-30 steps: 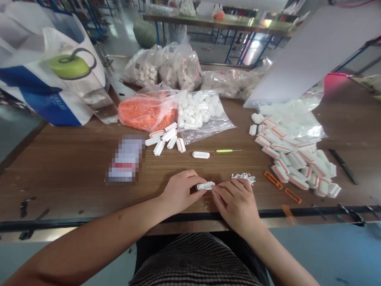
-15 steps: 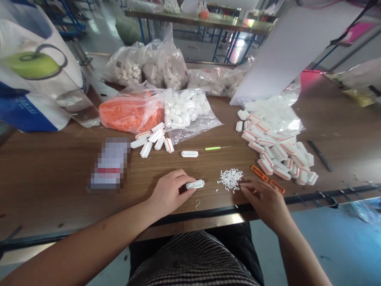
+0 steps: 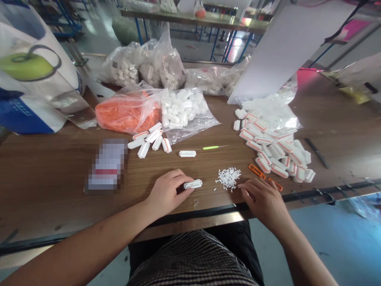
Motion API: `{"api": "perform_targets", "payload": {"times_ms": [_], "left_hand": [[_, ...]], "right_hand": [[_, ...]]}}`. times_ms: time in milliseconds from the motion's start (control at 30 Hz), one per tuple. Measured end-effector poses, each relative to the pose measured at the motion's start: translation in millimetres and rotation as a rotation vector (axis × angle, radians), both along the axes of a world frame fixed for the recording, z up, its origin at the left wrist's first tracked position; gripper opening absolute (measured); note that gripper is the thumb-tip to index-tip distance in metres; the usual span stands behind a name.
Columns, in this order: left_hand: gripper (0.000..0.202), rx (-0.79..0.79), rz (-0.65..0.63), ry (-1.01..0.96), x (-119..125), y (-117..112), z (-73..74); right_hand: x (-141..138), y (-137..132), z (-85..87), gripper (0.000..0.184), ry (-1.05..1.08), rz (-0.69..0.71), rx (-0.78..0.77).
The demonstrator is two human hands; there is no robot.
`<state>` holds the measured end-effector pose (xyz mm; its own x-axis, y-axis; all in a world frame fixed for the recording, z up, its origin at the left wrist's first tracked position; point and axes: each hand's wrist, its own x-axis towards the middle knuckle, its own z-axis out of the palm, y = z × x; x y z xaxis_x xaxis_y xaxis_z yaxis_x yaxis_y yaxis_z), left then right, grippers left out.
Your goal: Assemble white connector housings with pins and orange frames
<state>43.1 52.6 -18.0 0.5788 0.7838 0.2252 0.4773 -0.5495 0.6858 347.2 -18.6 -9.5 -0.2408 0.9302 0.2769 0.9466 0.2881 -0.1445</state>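
Note:
Between the thumb and fingers of my left hand [image 3: 169, 190] is a white plastic housing [image 3: 193, 184] with small holes along its upper face. It is held low over the table. To its right lies a loose pile of tiny white plastic pegs [image 3: 228, 178]. My right hand [image 3: 264, 198] is at the pile's right edge, fingertips pinched together; whatever they hold is too small to make out. Two orange plastic frames [image 3: 256, 171] lie just beyond that hand. Another white housing [image 3: 187, 153] rests farther back, beside a green-handled needle tool [image 3: 210, 147].
White housings with orange trim [image 3: 278, 153] are heaped at the right, near a dark flat strip [image 3: 317, 153]. Behind stand a bag of orange parts [image 3: 126, 115] and a bag of white parts [image 3: 183, 109]. A blurred-out flat object [image 3: 107, 165] lies at the left.
The view has shifted slightly. My right fingertips have drawn closer together at the edge of the peg pile. My left hand keeps its hold on the housing, which appears slightly tilted.

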Motion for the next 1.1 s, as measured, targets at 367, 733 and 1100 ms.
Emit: {"api": "perform_targets", "payload": {"times_ms": [367,733,1100], "left_hand": [[0.014,0.002,0.000,-0.002,0,0,2.0],[0.014,-0.006,0.009,0.005,1,0,-0.3],[0.016,-0.048,0.022,-0.008,2,-4,4.1]], "right_hand": [[9,-7,-6.9,0.023,0.282,-0.156,-0.117],[6,3,5.1,0.019,0.312,-0.215,-0.278],[-96,31,12.3,0.016,0.612,0.047,-0.272]]}}
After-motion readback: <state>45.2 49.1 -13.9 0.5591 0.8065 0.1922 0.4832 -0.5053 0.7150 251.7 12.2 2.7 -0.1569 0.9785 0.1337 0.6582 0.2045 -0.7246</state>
